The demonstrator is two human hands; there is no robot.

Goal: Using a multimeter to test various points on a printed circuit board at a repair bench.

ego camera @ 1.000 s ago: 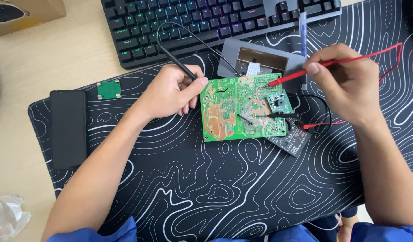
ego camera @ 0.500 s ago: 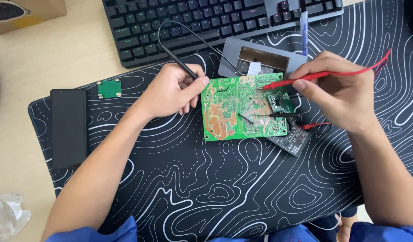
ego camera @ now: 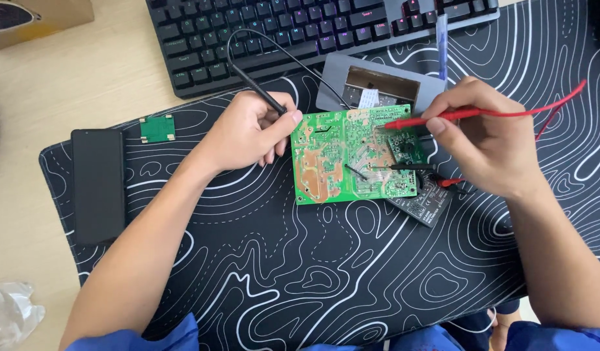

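A green circuit board (ego camera: 342, 156) lies on a black desk mat with white contour lines (ego camera: 300, 273). My left hand (ego camera: 248, 133) rests at the board's left edge and holds a black test probe (ego camera: 264, 97) whose lead loops up toward the keyboard. My right hand (ego camera: 485, 140) pinches a red test probe (ego camera: 436, 118); its tip touches the upper right part of the board. A second black probe (ego camera: 404, 168) lies across the board's lower right, over a dark module (ego camera: 423, 205).
A black keyboard (ego camera: 300, 32) runs along the top. A grey frame with a rectangular opening (ego camera: 378, 81) sits behind the board. A black slab-shaped device (ego camera: 97, 185) and a small green board (ego camera: 158, 128) lie left. A cardboard box (ego camera: 40, 23) and clear plastic (ego camera: 10, 312) sit on the wood.
My right hand has shifted left and flattened the red probe, so it lies nearly level with its tip on the board's upper right. My left hand has stayed put.
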